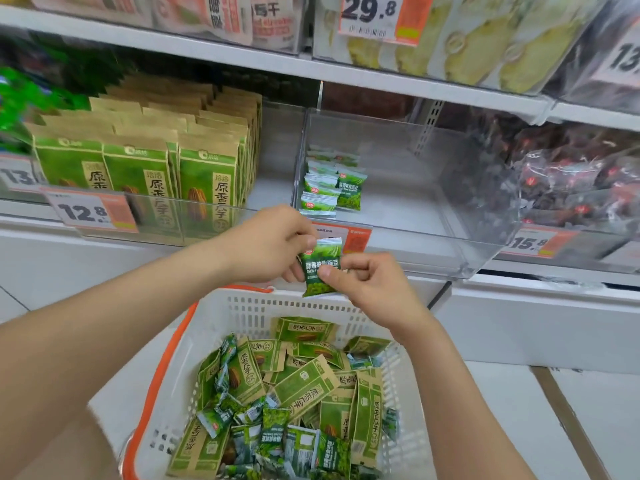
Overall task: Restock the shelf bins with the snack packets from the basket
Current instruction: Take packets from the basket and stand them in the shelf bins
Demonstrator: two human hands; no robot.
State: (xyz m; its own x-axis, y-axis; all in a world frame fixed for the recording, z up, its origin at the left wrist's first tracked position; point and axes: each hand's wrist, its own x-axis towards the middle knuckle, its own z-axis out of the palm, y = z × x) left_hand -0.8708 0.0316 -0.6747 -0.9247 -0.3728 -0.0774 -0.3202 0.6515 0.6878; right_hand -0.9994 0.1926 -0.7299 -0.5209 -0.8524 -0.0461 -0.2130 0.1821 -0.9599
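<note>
The person's left grip (273, 245) and right grip (372, 285) meet over the far rim of the white basket (242, 306). Together they hold one small green pea packet (322, 261). The left grip is closed on the packet's upper left edge, with the thumb at its top. The right grip pinches its lower right side between thumb and curled fingers. The packet stands nearly upright with its printed face to the camera, just in front of the shelf's front edge and below the clear bin (433, 202).

That bin sits in the middle of the shelf. Its floor is mostly bare, and a short stack of matching pea packets (329, 188) is gathered in its front left corner. An orange-and-white price tag (356, 237) on its front wall is partly hidden by the hands.

To the left, rows of kraft-and-green seed bags (138, 168) stand upright behind a tag reading 12.8 (86, 211). To the right is a bin of dark, red-marked wrapped sweets (571, 181).

The basket, with its orange handle (162, 368) down along the left side, holds a loose heap. Larger kraft seed bags (301, 382) lie across the middle and far side. Small green packets (273, 424) are mixed in, mostly toward the near edge.
</note>
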